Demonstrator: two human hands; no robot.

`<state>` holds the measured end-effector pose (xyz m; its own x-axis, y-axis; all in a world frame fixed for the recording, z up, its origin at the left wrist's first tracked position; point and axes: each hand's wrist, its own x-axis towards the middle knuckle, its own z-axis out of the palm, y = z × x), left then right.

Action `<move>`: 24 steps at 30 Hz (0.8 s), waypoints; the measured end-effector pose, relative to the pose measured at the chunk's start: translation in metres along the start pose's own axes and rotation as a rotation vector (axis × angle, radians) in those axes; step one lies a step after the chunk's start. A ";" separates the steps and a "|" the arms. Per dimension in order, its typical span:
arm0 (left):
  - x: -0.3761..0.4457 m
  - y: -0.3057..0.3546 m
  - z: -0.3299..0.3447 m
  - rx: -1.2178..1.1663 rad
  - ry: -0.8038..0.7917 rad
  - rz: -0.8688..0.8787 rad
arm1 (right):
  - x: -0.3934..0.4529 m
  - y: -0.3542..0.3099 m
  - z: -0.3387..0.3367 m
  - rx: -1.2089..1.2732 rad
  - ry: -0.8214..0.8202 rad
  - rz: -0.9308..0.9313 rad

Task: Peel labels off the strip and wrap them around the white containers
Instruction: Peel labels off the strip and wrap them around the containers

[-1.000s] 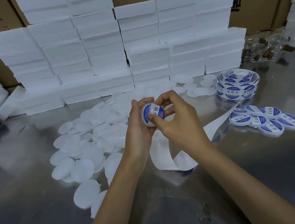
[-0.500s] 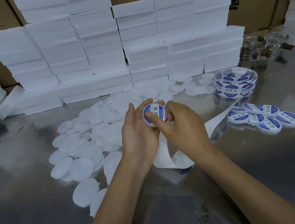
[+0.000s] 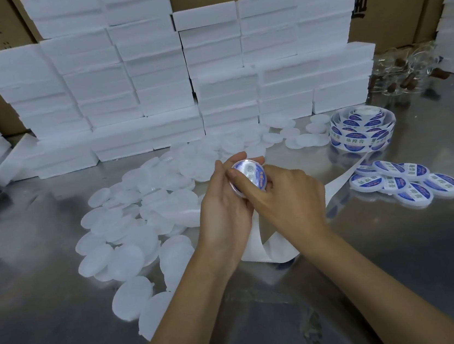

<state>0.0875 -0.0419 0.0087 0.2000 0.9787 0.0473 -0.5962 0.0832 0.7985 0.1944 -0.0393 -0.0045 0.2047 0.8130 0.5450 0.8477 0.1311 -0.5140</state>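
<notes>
I have the container (image 3: 249, 179) up between both hands, over the table (image 3: 404, 278) in front of the white pile (image 3: 144, 210). My left hand (image 3: 224, 209) cups it from the left, fingers curled round its far rim. My right hand (image 3: 286, 201) grips it from the right, thumb laid flat across the label (image 3: 251, 173) on its face. A second ago that thumb was only at the label's near edge and the face was turned more toward me; now the thumb has slid further over and the face has tilted up, catching glare. I judge the label is on and I am rubbing it down, so this piece is nearly done.

The roll (image 3: 364, 133) stands back right, its spent strip (image 3: 260, 242) trailing under my wrists. Finished ones (image 3: 404, 181) lie in a cluster right of my hands, just in front of the roll. Next, I think, this one joins them and I take a blank from the pile. Many blanks are left, so the job is far from over.
</notes>
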 end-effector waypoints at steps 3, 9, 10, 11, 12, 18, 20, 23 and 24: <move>0.001 0.001 -0.003 0.017 -0.002 -0.012 | 0.004 0.005 0.003 0.063 0.011 0.017; 0.001 0.000 -0.003 0.041 0.010 -0.003 | 0.007 0.007 0.005 0.216 -0.004 0.044; 0.001 -0.001 -0.002 0.039 0.013 0.006 | 0.006 0.008 0.005 0.247 -0.011 0.048; 0.001 -0.002 -0.002 0.033 0.011 0.014 | 0.004 0.008 0.004 0.253 -0.026 0.040; 0.001 -0.002 -0.003 0.022 0.005 0.019 | 0.003 0.008 0.003 0.230 -0.048 0.020; 0.002 0.002 -0.006 -0.032 -0.010 0.015 | -0.002 0.008 0.003 0.204 -0.111 -0.057; 0.002 0.003 -0.008 -0.031 -0.005 0.014 | 0.000 0.009 0.002 0.247 -0.115 -0.082; 0.002 0.003 -0.009 -0.002 0.013 0.013 | 0.000 0.010 0.002 0.267 -0.141 -0.104; 0.002 0.003 -0.009 0.011 0.020 0.015 | -0.001 0.010 0.003 0.278 -0.163 -0.108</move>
<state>0.0789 -0.0375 0.0061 0.1756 0.9833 0.0471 -0.5902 0.0669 0.8045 0.2011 -0.0371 -0.0115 0.0212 0.8633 0.5043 0.6894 0.3527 -0.6327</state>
